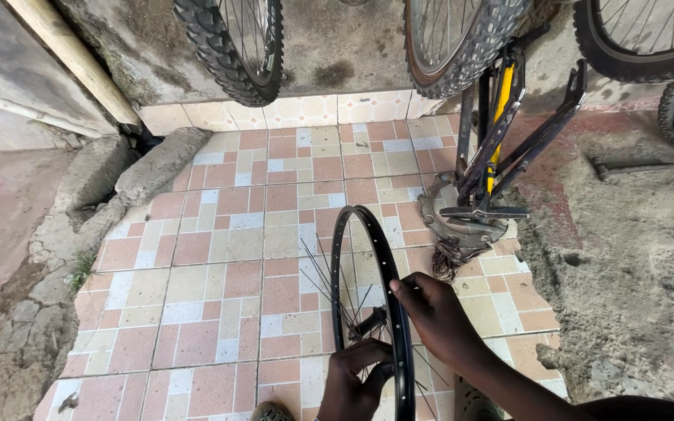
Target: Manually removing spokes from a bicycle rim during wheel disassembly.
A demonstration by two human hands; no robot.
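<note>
A bare black bicycle wheel rim (356, 226) stands upright on edge over the tiled floor, seen nearly edge-on, with thin spokes running to a dark hub (368, 321). My left hand (355, 383) grips the rim's lower part from the left side. Curled over the rim's right side near the hub, my right hand (434, 320) has its fingertips at the spokes. Several loose spokes (315, 269) fan out to the left of the rim.
A bicycle frame (501, 148) with a yellow part stands upside-down on the tiles at right, its crank and pedals (462, 218) on the floor. Knobby tyres (232, 47) hang along the back wall. Broken concrete lies at left, rough ground at right.
</note>
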